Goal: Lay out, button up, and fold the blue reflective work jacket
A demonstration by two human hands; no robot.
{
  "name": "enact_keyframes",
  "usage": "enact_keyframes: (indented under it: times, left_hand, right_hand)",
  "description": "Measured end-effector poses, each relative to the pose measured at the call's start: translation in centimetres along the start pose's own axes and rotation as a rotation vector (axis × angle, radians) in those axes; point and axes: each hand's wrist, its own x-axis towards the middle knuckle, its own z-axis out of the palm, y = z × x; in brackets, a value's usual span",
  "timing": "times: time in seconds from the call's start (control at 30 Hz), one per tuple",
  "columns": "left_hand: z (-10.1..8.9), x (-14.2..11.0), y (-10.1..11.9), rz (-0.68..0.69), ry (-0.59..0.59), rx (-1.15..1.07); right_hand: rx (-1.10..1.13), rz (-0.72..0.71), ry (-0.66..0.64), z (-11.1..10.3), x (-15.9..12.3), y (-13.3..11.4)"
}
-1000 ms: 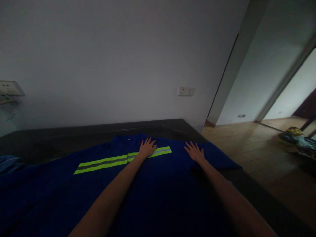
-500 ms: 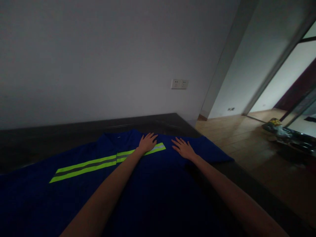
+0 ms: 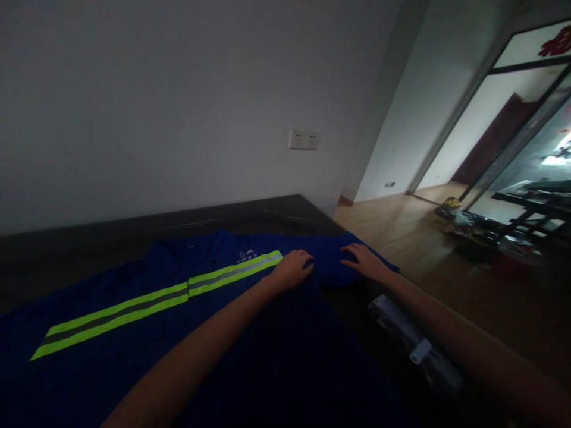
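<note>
A dark blue work jacket (image 3: 169, 333) lies spread out, with a yellow-green and grey reflective band (image 3: 120, 312) across its chest. Above the band a small white print shows, and the collar points towards the wall. My left hand (image 3: 292, 268) rests on the jacket near the shoulder end of the band, its fingers bent and a gap beside the thumb. On the sleeve (image 3: 330, 255), which stretches right, my right hand (image 3: 366, 261) touches the cloth near the cuff end. Its fingers are curved and apart. No gripped cloth shows in either hand.
The jacket lies on a dark table (image 3: 276, 211) against a grey wall with a double socket (image 3: 304, 139). A long package in clear plastic (image 3: 414, 345) lies on the table under my right forearm. Wooden floor and piled items (image 3: 468, 226) are at the right.
Both hands have moved right along the jacket, from flat with spread fingers to bent fingers. The view has turned right, the white print is uncovered, and the plastic package has come into sight.
</note>
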Motion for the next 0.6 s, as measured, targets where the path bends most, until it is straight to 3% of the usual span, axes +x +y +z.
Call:
enact_keyframes:
  times: [0.13, 0.27, 0.37, 0.47, 0.6]
  left_hand:
    - [1.9, -0.9, 4.5, 0.104, 0.004, -0.024]
    - [2.7, -2.1, 5.2, 0.095, 0.0, 0.024]
    - [2.6, -2.5, 4.9, 0.06, 0.022, 0.041]
    - [2.6, -2.5, 4.9, 0.016, 0.018, 0.052]
    - [2.5, -2.4, 5.2, -0.002, 0.012, 0.021]
  right_hand:
    - [-0.022, 0.1, -0.064, 1.4, -2.0, 1.3]
    - [0.094, 0.13, 0.001, 1.8, -2.3, 1.8]
    - [0.222, 0.162, 0.106, 0.3, -2.3, 2.4]
    - [0.324, 0.3, 0.147, -2.0, -3.6, 3.3]
    - [0.519, 0.55, 0.0, -4.0, -7.1, 4.2]
